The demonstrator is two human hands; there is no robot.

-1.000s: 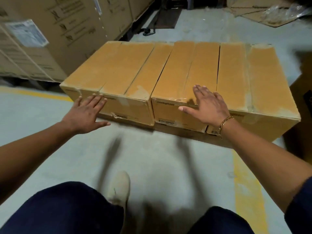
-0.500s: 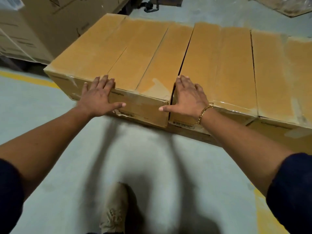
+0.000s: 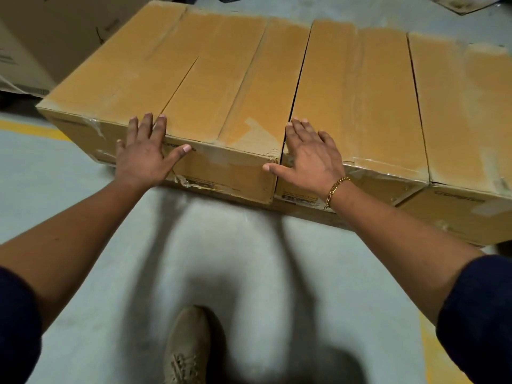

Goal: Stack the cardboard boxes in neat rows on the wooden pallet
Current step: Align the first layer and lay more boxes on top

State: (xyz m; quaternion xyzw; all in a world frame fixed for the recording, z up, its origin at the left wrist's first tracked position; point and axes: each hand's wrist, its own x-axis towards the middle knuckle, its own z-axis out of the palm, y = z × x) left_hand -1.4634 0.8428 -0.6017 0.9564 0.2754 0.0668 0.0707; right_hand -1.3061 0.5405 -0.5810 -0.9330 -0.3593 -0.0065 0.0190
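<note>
Three cardboard boxes (image 3: 354,92) sit in one row, I think on the wooden pallet (image 3: 304,213). My left hand (image 3: 144,153) and right hand (image 3: 310,159) press flat on their near edges, gripping nothing. One gap (image 3: 297,79) is left.

Holds both arms out forward, forearms bare, elbows nearly straight. Holds the left hand (image 3: 144,156) palm down, fingers straight and close together, thumb splayed toward the right hand (image 3: 310,159). Holds the right likewise, thumb pointing back at the left, wrists level, hands well apart.
</note>
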